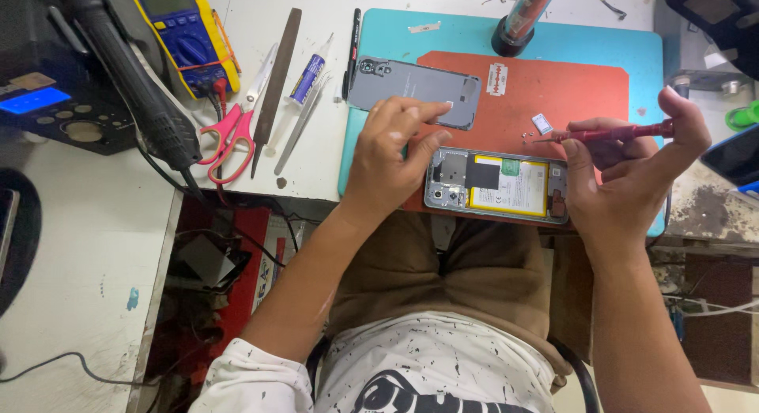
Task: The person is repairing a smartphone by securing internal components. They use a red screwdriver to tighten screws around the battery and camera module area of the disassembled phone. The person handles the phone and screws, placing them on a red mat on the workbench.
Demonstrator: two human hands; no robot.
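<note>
An opened phone (pixel 496 185) lies on the red mat (pixel 585 89), its yellow-labelled battery and circuit board showing. My left hand (pixel 391 156) rests at the phone's left end, fingers bent over its edge. My right hand (pixel 632 176) touches the phone's right end and holds a red screwdriver (pixel 613 132), whose tip points left above the mat. The grey back cover (pixel 415 89) lies just beyond my left hand. A small white part (pixel 542 123) sits near the screwdriver tip.
Red-handled scissors (pixel 229 140), a file (pixel 277 77), tweezers (pixel 304 116), a glue tube (pixel 310 73), a black pen (pixel 351 49), a yellow multimeter (pixel 186 37) and a hot-air handle (pixel 134 81) lie left. A razor blade (pixel 497 79) lies on the mat. A turquoise mat (pixel 474 33) lies beneath.
</note>
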